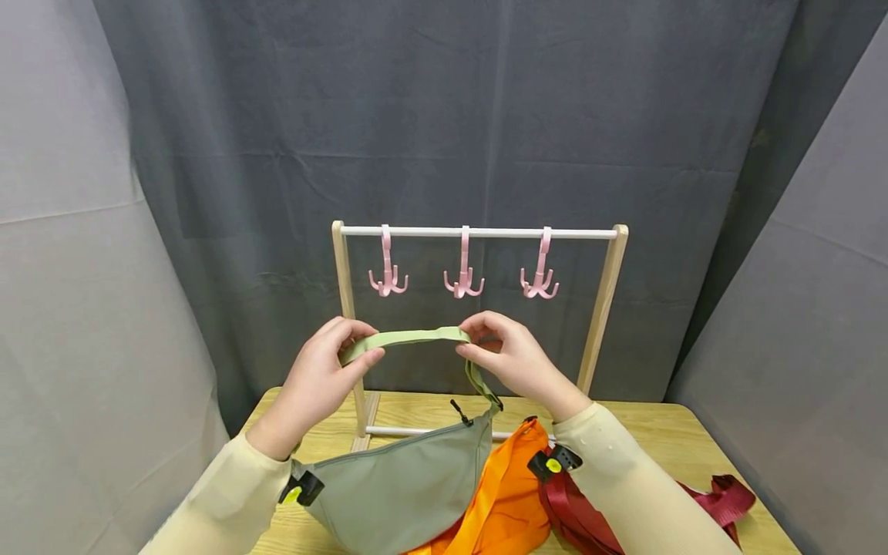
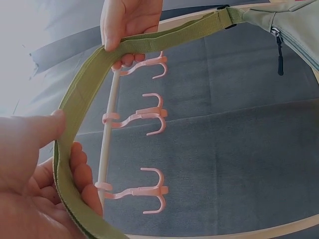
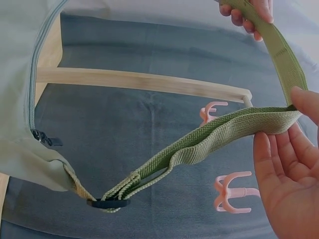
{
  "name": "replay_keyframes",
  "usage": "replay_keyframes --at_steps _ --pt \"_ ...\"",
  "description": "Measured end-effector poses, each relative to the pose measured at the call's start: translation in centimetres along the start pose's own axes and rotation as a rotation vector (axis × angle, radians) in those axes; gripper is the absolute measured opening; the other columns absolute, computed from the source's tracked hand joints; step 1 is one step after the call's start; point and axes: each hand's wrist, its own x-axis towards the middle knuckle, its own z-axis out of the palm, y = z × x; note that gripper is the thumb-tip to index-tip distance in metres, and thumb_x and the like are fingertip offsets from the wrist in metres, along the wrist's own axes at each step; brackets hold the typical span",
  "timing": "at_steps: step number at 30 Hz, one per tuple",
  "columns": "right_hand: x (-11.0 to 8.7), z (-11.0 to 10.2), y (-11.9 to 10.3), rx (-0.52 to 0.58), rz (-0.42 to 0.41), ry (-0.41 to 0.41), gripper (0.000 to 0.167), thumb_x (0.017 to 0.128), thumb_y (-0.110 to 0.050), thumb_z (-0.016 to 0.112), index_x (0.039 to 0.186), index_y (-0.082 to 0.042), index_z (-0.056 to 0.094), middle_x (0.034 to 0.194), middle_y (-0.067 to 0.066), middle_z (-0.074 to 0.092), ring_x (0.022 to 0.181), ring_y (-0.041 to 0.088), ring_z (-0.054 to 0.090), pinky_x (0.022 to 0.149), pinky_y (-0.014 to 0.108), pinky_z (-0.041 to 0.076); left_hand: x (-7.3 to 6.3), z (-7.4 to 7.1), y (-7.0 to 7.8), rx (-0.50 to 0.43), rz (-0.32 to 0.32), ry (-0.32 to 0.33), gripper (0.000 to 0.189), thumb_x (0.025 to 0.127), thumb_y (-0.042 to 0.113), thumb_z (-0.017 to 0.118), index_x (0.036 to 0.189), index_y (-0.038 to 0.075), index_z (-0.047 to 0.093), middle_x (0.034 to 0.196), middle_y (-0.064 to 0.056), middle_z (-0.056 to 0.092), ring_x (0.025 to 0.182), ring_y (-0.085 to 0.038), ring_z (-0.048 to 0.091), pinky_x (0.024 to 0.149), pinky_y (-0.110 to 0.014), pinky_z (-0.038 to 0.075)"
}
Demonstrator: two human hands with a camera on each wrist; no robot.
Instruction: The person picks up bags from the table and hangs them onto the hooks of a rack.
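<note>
A grey-green waist bag (image 1: 409, 486) hangs by its light green strap (image 1: 416, 337) in front of a rack. My left hand (image 1: 329, 370) pinches the strap between thumb and fingers on the left. On the right, my right hand (image 1: 509, 354) pinches the same strap, and a stretch of it spans the gap between the hands. Below the right hand the strap drops to a black buckle (image 3: 109, 203) at the bag's end. A zipper pull (image 2: 280, 55) dangles near that end. Beyond the hands, three pink hooks (image 1: 463, 266) hang from the rack's white bar (image 1: 430, 231).
The rack's wooden posts (image 1: 600, 312) stand on a wooden table (image 1: 652, 432). An orange bag (image 1: 516, 493) and a dark red bag (image 1: 576, 509) lie on the table to the right, partly behind the right forearm. Grey curtains (image 1: 229, 154) surround the table.
</note>
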Motion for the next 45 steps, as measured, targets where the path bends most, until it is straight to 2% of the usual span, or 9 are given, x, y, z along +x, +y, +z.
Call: replay_keyframes --at_steps 11,23,26,32,34,42,45 --pt "0.5 0.1 -0.1 0.015 -0.017 0.009 0.025 0.091 -0.010 0.079 0.114 -0.005 0.069 0.102 0.009 0.070 0.092 0.019 0.065 0.085 0.021 0.056 0.8 -0.3 -0.1 -0.008 0.004 0.018 0.022 0.095 0.020 0.077 0.113 0.010 0.071 0.093 -0.005 0.057 0.078 -0.018 0.048 0.068 -0.028 0.042" --pt "1.1 0.7 -0.1 0.029 0.006 0.044 0.026 0.091 -0.011 0.078 0.115 -0.005 0.068 0.104 0.009 0.071 0.094 0.019 0.067 0.085 0.017 0.054 1.6 -0.1 -0.2 -0.084 -0.028 0.050 0.024 0.095 0.018 0.076 0.115 0.007 0.070 0.095 -0.006 0.058 0.081 -0.020 0.051 0.070 -0.025 0.044" --pt "1.3 0.9 0.0 0.024 0.015 0.058 0.026 0.092 -0.012 0.078 0.115 -0.006 0.068 0.103 0.009 0.071 0.094 0.019 0.067 0.086 0.020 0.055 1.7 -0.1 -0.2 -0.106 -0.044 0.056 0.024 0.095 0.018 0.076 0.116 0.007 0.070 0.096 -0.007 0.059 0.083 -0.020 0.052 0.070 -0.025 0.044" --pt "1.7 1.2 -0.1 0.039 0.033 0.085 0.028 0.091 -0.013 0.080 0.115 -0.007 0.068 0.102 0.009 0.071 0.095 0.020 0.066 0.091 0.040 0.058 1.9 0.1 -0.2 -0.142 -0.072 0.073 0.025 0.096 0.018 0.074 0.117 0.005 0.070 0.100 -0.008 0.061 0.088 -0.021 0.052 0.074 -0.024 0.044" --pt "1.8 1.3 0.0 0.040 0.034 0.096 0.028 0.090 -0.013 0.080 0.115 -0.007 0.068 0.102 0.009 0.071 0.095 0.020 0.066 0.092 0.041 0.058 2.0 0.1 -0.3 -0.148 -0.082 0.080 0.025 0.096 0.018 0.074 0.117 0.006 0.070 0.101 -0.008 0.061 0.089 -0.020 0.052 0.075 -0.024 0.044" --pt "2.3 1.8 0.3 0.042 0.050 0.129 0.027 0.090 -0.014 0.080 0.113 -0.007 0.069 0.103 0.010 0.070 0.094 0.020 0.065 0.087 0.025 0.056 2.5 0.5 -0.5 -0.171 -0.123 0.105 0.026 0.098 0.020 0.072 0.119 0.006 0.070 0.103 -0.011 0.061 0.093 -0.022 0.052 0.080 -0.028 0.044" --pt "2.5 2.0 0.3 0.055 0.054 0.129 0.027 0.090 -0.014 0.080 0.113 -0.007 0.069 0.104 0.010 0.070 0.094 0.020 0.065 0.087 0.022 0.055 2.7 0.6 -0.5 -0.186 -0.139 0.119 0.026 0.098 0.019 0.072 0.120 0.005 0.069 0.104 -0.011 0.061 0.092 -0.021 0.052 0.080 -0.028 0.043"
